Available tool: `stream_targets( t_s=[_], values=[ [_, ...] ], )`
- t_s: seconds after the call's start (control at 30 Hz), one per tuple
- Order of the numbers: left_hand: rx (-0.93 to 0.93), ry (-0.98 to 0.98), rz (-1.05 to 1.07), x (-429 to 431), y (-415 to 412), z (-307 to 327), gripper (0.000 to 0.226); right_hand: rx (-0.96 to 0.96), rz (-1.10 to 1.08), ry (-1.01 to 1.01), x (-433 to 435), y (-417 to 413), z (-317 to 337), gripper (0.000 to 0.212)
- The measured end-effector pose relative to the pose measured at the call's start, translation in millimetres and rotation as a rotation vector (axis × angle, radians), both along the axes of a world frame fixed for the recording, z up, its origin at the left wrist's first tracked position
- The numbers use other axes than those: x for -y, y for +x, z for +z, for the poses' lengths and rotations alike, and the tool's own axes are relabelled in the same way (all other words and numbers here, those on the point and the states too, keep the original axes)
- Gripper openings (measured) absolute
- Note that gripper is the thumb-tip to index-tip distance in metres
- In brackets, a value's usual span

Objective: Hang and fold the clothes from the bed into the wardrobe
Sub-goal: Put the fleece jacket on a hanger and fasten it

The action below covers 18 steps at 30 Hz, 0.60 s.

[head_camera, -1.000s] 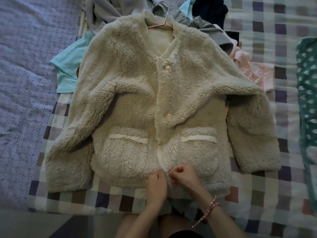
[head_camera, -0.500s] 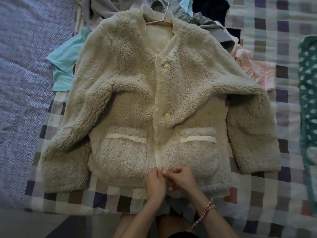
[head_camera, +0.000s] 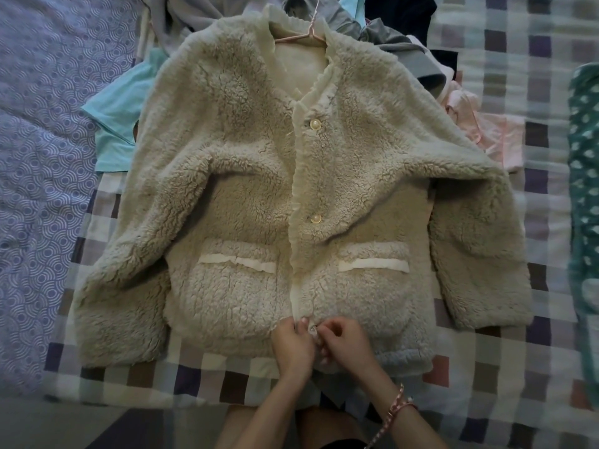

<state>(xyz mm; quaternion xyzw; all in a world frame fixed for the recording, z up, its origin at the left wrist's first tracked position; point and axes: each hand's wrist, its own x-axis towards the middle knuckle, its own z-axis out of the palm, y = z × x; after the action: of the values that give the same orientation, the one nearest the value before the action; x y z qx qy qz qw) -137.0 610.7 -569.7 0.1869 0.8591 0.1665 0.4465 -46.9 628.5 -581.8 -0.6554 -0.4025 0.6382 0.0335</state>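
Hands since a second ago: both have drawn closer, so their fingertips now meet at the jacket's front opening; the jacket itself lies as it did.
Left hand (head_camera: 293, 346): fingers curled, pinching one front edge of the fleece jacket (head_camera: 252, 176) just above its hem.
Right hand (head_camera: 348, 343): touching the left hand, fingers curled and pinching the opposite front edge; a braided bracelet (head_camera: 397, 406) sits on the wrist behind it.
Between the fingertips: a small pale glint, possibly the lowest button (head_camera: 312, 328); the view is too blurred to be sure.
Under the hands: a checked blanket (head_camera: 505, 367), with the cream jacket spread flat on it, front up and sleeves lying down each side.
Just beyond the hands: two patch pockets (head_camera: 236, 286), one to either side of the opening.
Further beyond, straight ahead: a fastened middle button (head_camera: 316, 218), then a fastened top button (head_camera: 314, 124).
Farthest from the hands: a pink hanger (head_camera: 306, 35) inside the jacket's neck, its hook pointing away.
Past the collar: a pile of other clothes, including a grey garment (head_camera: 405, 53).
Far to the left-hand side: a light blue garment (head_camera: 120, 108) peeking out from under the jacket's shoulder.
Far to the right-hand side: a pink garment (head_camera: 486, 134).
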Motion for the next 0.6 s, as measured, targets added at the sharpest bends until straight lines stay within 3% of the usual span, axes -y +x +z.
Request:
stream_targets(
  t_s=[0.23,0.47,0.6],
  values=[
    [0.129,0.105,0.020,9,-11,-9,0.036,0.034,0.155,0.036,-23,-5,1,0.031],
    [0.136,0.213,0.084,9,-8,7,0.035,-0.167,-0.218,-0.321,-32,-3,14,0.034],
    [0.225,0.213,0.086,10,-9,8,0.015,-0.120,-0.083,-0.206,-31,1,15,0.032]
  ],
)
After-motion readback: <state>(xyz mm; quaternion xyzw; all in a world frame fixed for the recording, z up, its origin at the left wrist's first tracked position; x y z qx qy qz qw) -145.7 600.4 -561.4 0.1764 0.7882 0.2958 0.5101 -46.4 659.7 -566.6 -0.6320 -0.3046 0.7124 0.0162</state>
